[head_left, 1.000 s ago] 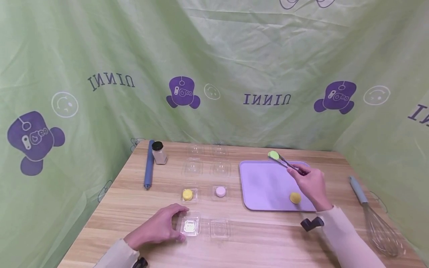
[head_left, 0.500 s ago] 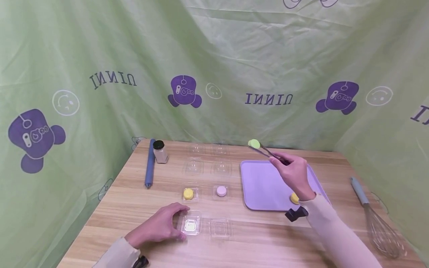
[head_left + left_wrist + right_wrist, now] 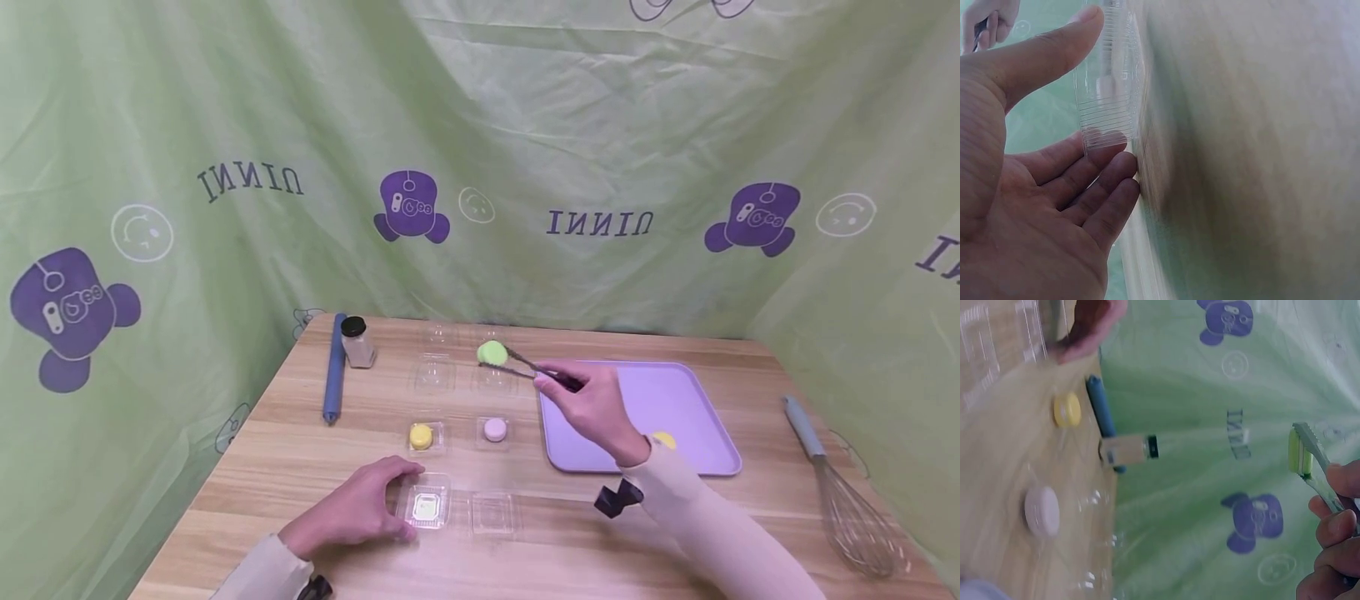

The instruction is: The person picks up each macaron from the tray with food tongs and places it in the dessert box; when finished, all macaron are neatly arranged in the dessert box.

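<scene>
My right hand (image 3: 588,400) grips dark-handled tongs (image 3: 540,367) with serrated tips. Between the tips is a green macaron (image 3: 492,353), raised over the back clear boxes. At the front left, my left hand (image 3: 360,506) has thumb and fingers at opposite sides of a clear plastic box (image 3: 426,505), which stands uncovered. The left wrist view shows fingertips (image 3: 1113,140) against the box's ribbed wall. A yellow macaron (image 3: 421,436) and a pink macaron (image 3: 495,429) sit in two clear trays behind it. Another yellow macaron (image 3: 664,439) is partly hidden by the right sleeve.
A purple tray (image 3: 697,417) lies at the right, with a whisk (image 3: 840,492) beyond it. Another clear box (image 3: 492,513) stands beside the held one. Clear lids (image 3: 433,373) line the back. A black-lidded jar (image 3: 357,343) and blue rolling pin (image 3: 334,371) stand back left.
My right hand has carried the green macaron in the tongs leftward from above the purple tray to over the clear lids. My left hand has stayed at the box.
</scene>
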`<state>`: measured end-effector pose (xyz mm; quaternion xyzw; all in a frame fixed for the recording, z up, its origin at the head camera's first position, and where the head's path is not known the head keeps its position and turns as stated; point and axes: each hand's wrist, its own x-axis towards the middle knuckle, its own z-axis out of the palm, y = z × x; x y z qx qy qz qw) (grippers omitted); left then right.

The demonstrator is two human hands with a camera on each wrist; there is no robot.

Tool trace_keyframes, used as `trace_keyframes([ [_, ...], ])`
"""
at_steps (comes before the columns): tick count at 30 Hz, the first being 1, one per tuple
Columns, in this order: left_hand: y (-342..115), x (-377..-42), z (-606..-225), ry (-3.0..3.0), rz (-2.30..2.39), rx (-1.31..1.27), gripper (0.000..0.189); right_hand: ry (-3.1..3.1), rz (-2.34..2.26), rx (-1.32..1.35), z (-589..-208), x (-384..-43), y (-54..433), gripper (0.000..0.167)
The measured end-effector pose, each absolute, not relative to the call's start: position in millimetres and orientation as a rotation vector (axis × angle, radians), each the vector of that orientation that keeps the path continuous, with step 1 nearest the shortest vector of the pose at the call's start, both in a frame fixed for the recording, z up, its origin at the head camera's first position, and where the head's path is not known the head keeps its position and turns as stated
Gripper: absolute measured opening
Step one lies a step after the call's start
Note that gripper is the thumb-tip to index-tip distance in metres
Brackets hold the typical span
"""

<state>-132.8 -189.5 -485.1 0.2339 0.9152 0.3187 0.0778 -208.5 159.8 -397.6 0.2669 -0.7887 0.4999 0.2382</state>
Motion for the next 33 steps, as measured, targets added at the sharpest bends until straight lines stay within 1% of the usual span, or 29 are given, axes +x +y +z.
trace_keyframes([
  [7, -190, -132, -487, 2.741, 0.966, 0.705, 0.085, -2.232, 1.429, 0.921, -410, -199, 132, 0.021],
  [15, -190, -132, -487, 2.75, 0.966, 0.711, 0.087, -2.334, 1.433, 1.064, -425, -186, 107, 0.02],
  [21, -190, -133, -488, 2.758, 0.963, 0.697, 0.087, -2.426, 1.389, 1.127, -434, -179, 97, 0.021],
  [27, -190, -132, -487, 2.75, 0.956, 0.682, 0.079, -2.554, 1.351, 1.169, -445, -174, 92, 0.022],
  [33, -190, -132, -487, 2.767, 0.948, 0.711, 0.079, -2.655, 1.268, 1.201, -454, -171, 89, 0.021],
])
